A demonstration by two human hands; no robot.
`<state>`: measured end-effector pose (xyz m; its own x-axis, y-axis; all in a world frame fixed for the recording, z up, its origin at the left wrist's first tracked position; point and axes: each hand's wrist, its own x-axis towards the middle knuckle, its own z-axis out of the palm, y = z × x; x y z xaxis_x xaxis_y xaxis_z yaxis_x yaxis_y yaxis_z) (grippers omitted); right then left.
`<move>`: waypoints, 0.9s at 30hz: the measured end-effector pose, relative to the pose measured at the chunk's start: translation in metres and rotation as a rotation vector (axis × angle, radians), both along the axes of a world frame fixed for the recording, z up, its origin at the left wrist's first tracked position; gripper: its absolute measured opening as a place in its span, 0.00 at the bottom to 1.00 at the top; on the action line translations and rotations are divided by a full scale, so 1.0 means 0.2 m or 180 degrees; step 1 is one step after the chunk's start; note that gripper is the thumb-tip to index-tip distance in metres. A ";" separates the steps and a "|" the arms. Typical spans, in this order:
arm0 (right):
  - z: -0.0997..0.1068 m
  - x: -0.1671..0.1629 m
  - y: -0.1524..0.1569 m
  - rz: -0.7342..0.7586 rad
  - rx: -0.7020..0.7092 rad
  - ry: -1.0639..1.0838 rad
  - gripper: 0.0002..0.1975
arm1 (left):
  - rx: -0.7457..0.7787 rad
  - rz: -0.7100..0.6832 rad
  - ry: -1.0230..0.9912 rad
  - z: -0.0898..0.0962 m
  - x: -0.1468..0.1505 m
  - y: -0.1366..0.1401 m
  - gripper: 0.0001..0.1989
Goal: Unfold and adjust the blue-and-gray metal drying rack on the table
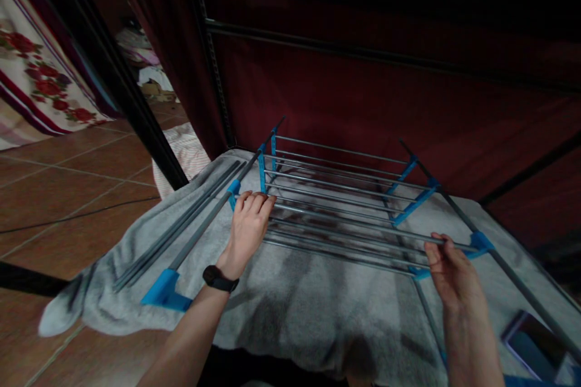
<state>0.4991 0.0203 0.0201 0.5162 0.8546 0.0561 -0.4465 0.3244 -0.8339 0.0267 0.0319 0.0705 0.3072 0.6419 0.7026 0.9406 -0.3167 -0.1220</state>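
**K:** Both hands on the drying rack (345,205), head view. Left hand (247,227) has its fingers curled over the rods at the near-left corner, just beside a blue joint (234,186); it reads as a closed grip on the rack. Right hand (449,269) pinches the near rod at the right side, thumb and fingers clamped together on it, close to the blue clip (481,242).

**M:** Where does the rack sit?

**K:** Flat on a grey blanket (295,308), against the dark red curtain (363,91). 1 side wing (190,230) is folded out to the left, ending in a blue foot (163,291).

**M:** Anything else around?

**K:** Black watch (218,278) on the left wrist. Phone (531,344) on the blanket at lower right, just beside the right rail (521,281). Tiled floor (68,181) to the left, with a thin cable (68,214) across it.

**M:** Risks?

**K:** My read, not seen: fingers sit next to hinge points, so if a wing swings they can get pinched. Soft blanket gives no firm base, so the frame could skew or slide under uneven pull from the 2 hands. Right rail dropping could hit the phone. Only 1 view, so the far hinges are hard to judge.
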 end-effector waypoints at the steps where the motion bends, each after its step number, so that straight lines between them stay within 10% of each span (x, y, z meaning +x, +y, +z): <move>1: 0.00 0.00 0.00 0.0003 0.0000 -0.0015 0.13 | -0.0002 0.0002 -0.0004 0.00 0.00 0.00 0.17; 27: 0.00 0.01 0.01 -0.0157 0.0144 -0.0052 0.07 | 0.0481 0.0076 -0.0055 -0.06 0.02 0.02 0.16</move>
